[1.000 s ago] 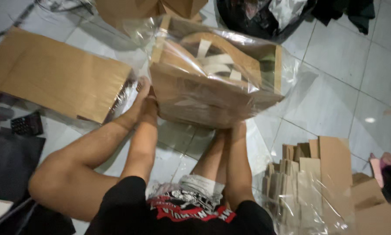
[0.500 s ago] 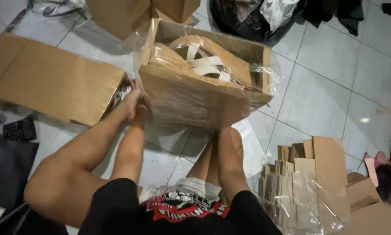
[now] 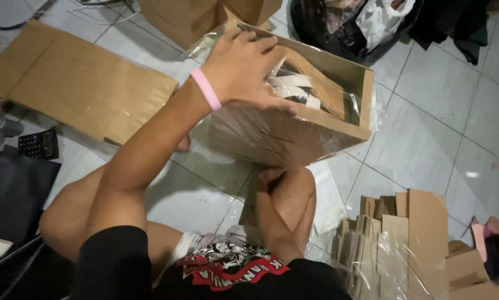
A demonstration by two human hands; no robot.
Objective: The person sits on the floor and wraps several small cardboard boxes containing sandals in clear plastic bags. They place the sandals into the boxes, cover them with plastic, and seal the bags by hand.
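Note:
A brown cardboard box [image 3: 294, 139] wrapped in clear plastic film is held tilted above my knees, with folded cardboard pieces and pale strips inside it. My left hand [image 3: 244, 66], with a pink band on the wrist, lies spread over the box's top near edge, pressing on the film. My right hand [image 3: 272, 179] is under the box's lower edge and mostly hidden by it; its fingers seem to support the bottom.
A large flat cardboard sheet [image 3: 77, 83] lies on the tiled floor at left, a black calculator [image 3: 38, 144] beside it. More brown boxes [image 3: 188, 16] stand at the top, next to a black bag [image 3: 344, 28]. Stacked cardboard pieces in plastic [image 3: 405, 239] sit at lower right.
My left hand has moved from the box's left side up onto its top. The box has shifted slightly right and turned, its open side facing more to the right.

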